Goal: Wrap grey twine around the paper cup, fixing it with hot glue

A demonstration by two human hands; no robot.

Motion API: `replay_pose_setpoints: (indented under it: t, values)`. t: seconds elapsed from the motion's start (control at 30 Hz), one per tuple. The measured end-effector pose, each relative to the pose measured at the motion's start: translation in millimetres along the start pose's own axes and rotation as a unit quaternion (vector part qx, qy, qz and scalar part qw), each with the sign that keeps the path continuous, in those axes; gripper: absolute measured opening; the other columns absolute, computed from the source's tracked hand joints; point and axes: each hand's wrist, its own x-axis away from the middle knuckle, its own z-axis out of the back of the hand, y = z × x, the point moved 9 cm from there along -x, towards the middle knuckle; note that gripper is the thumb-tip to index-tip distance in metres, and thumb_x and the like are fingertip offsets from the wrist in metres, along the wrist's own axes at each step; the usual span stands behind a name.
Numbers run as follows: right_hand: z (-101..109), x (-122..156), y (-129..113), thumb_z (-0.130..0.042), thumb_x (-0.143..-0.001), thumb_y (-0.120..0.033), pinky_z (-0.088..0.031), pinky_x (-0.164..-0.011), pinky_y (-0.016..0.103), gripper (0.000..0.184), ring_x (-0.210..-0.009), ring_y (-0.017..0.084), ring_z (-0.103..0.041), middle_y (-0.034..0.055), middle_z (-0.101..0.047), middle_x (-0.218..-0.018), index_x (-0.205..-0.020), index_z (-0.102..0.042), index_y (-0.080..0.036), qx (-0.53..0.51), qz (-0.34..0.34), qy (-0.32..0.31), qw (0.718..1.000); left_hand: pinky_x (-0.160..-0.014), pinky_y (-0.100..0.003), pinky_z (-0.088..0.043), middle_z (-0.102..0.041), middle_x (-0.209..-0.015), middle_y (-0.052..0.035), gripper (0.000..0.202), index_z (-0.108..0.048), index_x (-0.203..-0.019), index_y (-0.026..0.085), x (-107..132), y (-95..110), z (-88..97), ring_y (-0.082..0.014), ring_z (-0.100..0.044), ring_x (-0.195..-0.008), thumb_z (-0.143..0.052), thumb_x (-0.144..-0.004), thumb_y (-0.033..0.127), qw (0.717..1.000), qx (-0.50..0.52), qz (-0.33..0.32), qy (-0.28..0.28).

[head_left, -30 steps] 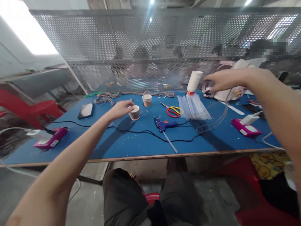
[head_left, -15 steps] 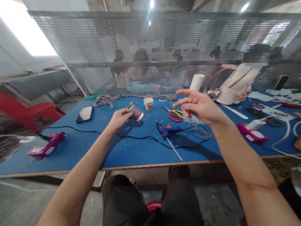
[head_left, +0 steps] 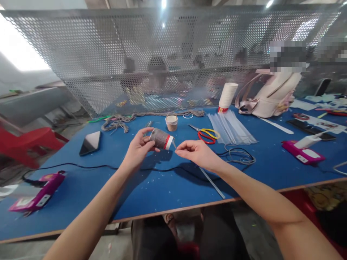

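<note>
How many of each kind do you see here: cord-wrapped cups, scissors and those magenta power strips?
Cord-wrapped cups: 2, one held in the left hand, one on the table
Scissors: 1
Magenta power strips: 2
Total: 5

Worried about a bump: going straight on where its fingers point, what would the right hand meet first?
Likely the cup in the left hand: the right hand points at its red rim; depth unclear.
</note>
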Motion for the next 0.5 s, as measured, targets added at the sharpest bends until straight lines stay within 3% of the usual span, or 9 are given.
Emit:
replay_pose_setpoints:
  t: [0.1,0.27,0.37,0.43,0.5]
  values:
    - [-6,0,9,-0.065,-0.079,-0.034,-0.035,-0.054,0.025,0.017,-0.055,0.01,-0.043,-0.0022,-0.057,-0.063,-0.079,-0.069,-0.018,0.059,0.011,0.0,0.998,-0.068,-0.029,-0.054,-0.067,-0.071,0.0016,0.016,-0.067,-0.08,0.018,4,-14,-1.4,-0.0139,-0.066,-0.061,-0.068,-0.066,0.027,0.999,0.012,0.04,0.013]
    - [-15,5,22,-0.059,-0.084,-0.032,-0.038,-0.054,0.026,0.019,-0.053,0.012,-0.048,-0.0016,-0.06,-0.061,-0.084,-0.073,-0.018,0.169,-0.006,0.007,0.985,-0.075,-0.031,-0.054,-0.071,-0.081,-0.0028,0.02,-0.073,-0.075,0.02,18,-25,-7.7,-0.0194,-0.07,-0.076,-0.075,-0.064,0.035,0.995,0.042,0.086,0.008]
    - [-34,13,22,-0.055,-0.089,-0.028,-0.043,-0.062,0.026,0.021,-0.061,0.013,-0.058,0.0014,-0.069,-0.072,-0.091,-0.073,-0.018,0.245,0.016,-0.055,0.968,-0.078,-0.03,-0.053,-0.07,-0.082,-0.0019,0.022,-0.073,-0.075,0.021,22,-25,-6.5,-0.0196,-0.07,-0.08,-0.077,-0.062,0.037,0.996,0.033,0.078,0.015]
    - [-55,25,15,-0.055,-0.092,-0.032,-0.047,-0.071,0.029,0.022,-0.075,0.018,-0.064,0.006,-0.073,-0.085,-0.094,-0.072,-0.017,0.34,0.078,-0.139,0.927,-0.076,-0.029,-0.052,-0.071,-0.079,-0.0011,0.023,-0.072,-0.077,0.021,22,-27,-2.6,-0.0187,-0.069,-0.076,-0.078,-0.061,0.037,0.996,0.012,0.081,0.026]
    - [-70,40,6,-0.057,-0.092,-0.04,-0.047,-0.08,0.035,0.029,-0.089,0.023,-0.064,0.0105,-0.072,-0.096,-0.096,-0.071,-0.015,0.449,0.151,-0.196,0.859,-0.072,-0.028,-0.052,-0.07,-0.073,-0.0002,0.024,-0.071,-0.078,0.021,22,-30,2.6,-0.017,-0.067,-0.07,-0.077,-0.062,0.037,0.995,-0.012,0.087,0.04]
